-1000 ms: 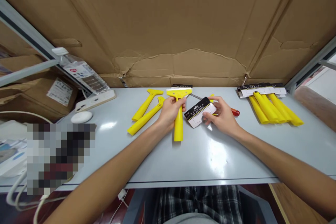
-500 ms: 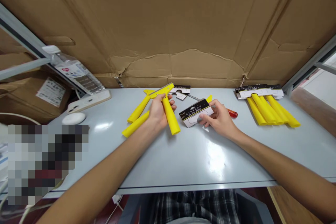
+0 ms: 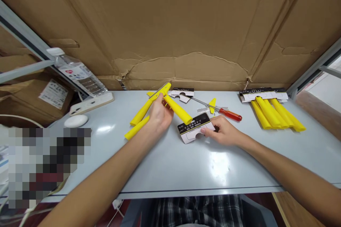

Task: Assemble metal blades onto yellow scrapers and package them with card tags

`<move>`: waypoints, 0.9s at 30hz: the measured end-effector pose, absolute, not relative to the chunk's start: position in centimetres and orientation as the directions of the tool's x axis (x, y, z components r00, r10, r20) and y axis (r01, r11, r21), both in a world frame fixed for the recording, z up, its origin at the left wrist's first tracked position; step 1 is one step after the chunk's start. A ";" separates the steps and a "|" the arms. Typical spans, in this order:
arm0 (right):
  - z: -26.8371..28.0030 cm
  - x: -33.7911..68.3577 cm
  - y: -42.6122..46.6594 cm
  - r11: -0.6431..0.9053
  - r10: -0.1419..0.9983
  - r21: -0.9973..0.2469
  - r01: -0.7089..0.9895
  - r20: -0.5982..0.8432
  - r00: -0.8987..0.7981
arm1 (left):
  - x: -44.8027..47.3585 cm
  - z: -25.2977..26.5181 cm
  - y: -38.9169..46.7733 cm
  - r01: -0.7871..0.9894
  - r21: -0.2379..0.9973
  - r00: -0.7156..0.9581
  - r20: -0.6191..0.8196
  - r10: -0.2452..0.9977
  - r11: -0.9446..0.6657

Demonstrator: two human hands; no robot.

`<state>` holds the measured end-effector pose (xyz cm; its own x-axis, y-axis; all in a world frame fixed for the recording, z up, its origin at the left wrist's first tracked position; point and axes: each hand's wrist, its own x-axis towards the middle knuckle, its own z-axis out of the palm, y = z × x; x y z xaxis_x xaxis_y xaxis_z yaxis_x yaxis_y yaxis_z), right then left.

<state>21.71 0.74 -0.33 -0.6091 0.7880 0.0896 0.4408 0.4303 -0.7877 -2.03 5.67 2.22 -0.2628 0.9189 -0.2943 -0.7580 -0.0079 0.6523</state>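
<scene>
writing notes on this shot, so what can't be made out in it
Head view: fine print on the held card, too small to read.
Head view: upper end of the lower-left scraper, mostly hidden by the left hand.
Head view: whatever lies under the far-left pixel patch, blurred out.
Head view: plaid cloth, cut off by the bottom edge.

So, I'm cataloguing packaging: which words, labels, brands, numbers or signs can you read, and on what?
No text reads clearly.
Card in the right hand: print too small.
Cards on the rightmost yellow handles: print too small.
Back card: print too small.
Bottle: red mark on its label, lettering blurred.
Box: white label, writing blurred.
</scene>
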 end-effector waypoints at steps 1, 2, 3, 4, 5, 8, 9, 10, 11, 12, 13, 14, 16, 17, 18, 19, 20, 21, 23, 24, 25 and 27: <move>-0.3 21.7 0.7 0.443 0.780 -0.781 0.440 0.094 -0.619 | -2.0 2.0 5.7 -0.758 0.652 -0.267 -0.289 0.919 -0.016; -0.3 21.7 0.6 0.461 0.770 -0.773 0.435 0.106 -0.629 | -1.9 1.9 5.7 -0.749 0.662 -0.277 -0.287 0.917 -0.019; -0.3 21.7 0.6 0.484 0.759 -0.765 0.425 0.125 -0.639 | -1.8 1.7 5.6 -0.737 0.676 -0.286 -0.289 0.914 -0.017; -0.2 21.7 0.6 0.508 0.745 -0.757 0.411 0.147 -0.651 | -1.7 1.6 5.5 -0.728 0.686 -0.290 -0.290 0.912 -0.013; -0.2 21.8 0.6 0.529 0.731 -0.751 0.396 0.167 -0.661 | -1.6 1.5 5.4 -0.721 0.693 -0.291 -0.291 0.911 -0.009; 0.0 21.9 0.6 0.573 0.687 -0.744 0.345 0.206 -0.697 | -1.8 1.9 5.3 -0.725 0.688 -0.301 -0.287 0.909 -0.022; 0.0 21.9 0.6 0.582 0.671 -0.745 0.327 0.213 -0.710 | -1.9 2.1 5.4 -0.734 0.678 -0.310 -0.285 0.907 -0.038; 0.0 21.9 0.6 0.589 0.655 -0.747 0.308 0.218 -0.724 | -2.1 2.4 5.5 -0.744 0.666 -0.321 -0.283 0.904 -0.055; 0.0 21.9 0.6 0.594 0.641 -0.748 0.294 0.220 -0.735 | -2.2 2.7 5.6 -0.753 0.654 -0.332 -0.282 0.900 -0.073; -0.1 21.9 0.6 0.599 0.631 -0.748 0.287 0.220 -0.744 | -2.4 3.0 5.6 -0.761 0.643 -0.342 -0.282 0.896 -0.089; -0.2 21.9 0.6 0.603 0.626 -0.744 0.287 0.218 -0.749 | -2.4 3.2 5.7 -0.769 0.631 -0.346 -0.281 0.895 -0.099; -0.3 21.9 0.7 0.606 0.627 -0.739 0.296 0.214 -0.749 | -2.4 3.3 5.7 -0.777 0.621 -0.342 -0.282 0.897 -0.101; -0.5 21.8 0.8 0.597 0.659 -0.725 0.343 0.199 -0.725 | -2.2 3.4 5.5 -0.790 0.608 -0.313 -0.285 0.906 -0.082; -0.6 21.7 0.8 0.581 0.685 -0.724 0.373 0.187 -0.704 | -2.0 3.3 5.4 -0.795 0.604 -0.290 -0.287 0.913 -0.062; -0.6 21.6 0.9 0.558 0.713 -0.728 0.399 0.175 -0.679 | -1.8 3.3 5.2 -0.798 0.601 -0.266 -0.290 0.920 -0.042; -0.7 21.6 0.9 0.531 0.739 -0.737 0.419 0.161 -0.654 | -1.5 3.2 5.1 -0.802 0.597 -0.245 -0.291 0.925 -0.024; -0.7 21.5 1.0 0.505 0.759 -0.748 0.431 0.146 -0.634 | -1.4 3.1 5.0 -0.804 0.594 -0.230 -0.291 0.929 -0.013; -0.8 21.5 1.0 0.482 0.773 -0.758 0.438 0.134 -0.620 | -1.2 3.1 4.9 -0.806 0.592 -0.224 -0.289 0.931 -0.010; -0.8 21.4 1.0 0.457 0.788 -0.768 0.448 0.116 -0.605 | -1.2 3.0 4.9 -0.802 0.597 -0.231 -0.282 0.931 -0.019; -0.8 21.4 1.0 0.453 0.789 -0.770 0.449 0.112 -0.604 | -1.3 3.0 5.0 -0.797 0.603 -0.241 -0.277 0.930 -0.027; -0.7 21.4 1.0 0.452 0.788 -0.772 0.448 0.109 -0.606 | -1.4 3.1 5.1 -0.793 0.609 -0.249 -0.273 0.929 -0.034; -0.6 21.5 1.0 0.450 0.788 -0.771 0.451 0.105 -0.606 | -1.7 3.2 5.2 -0.788 0.614 -0.266 -0.276 0.924 -0.043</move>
<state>21.53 1.03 -0.64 -0.6060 0.7885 0.1051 0.4514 0.4497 -0.7707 -1.67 5.23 3.21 -0.2656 0.9238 -0.2756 -0.7882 -0.0434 0.6139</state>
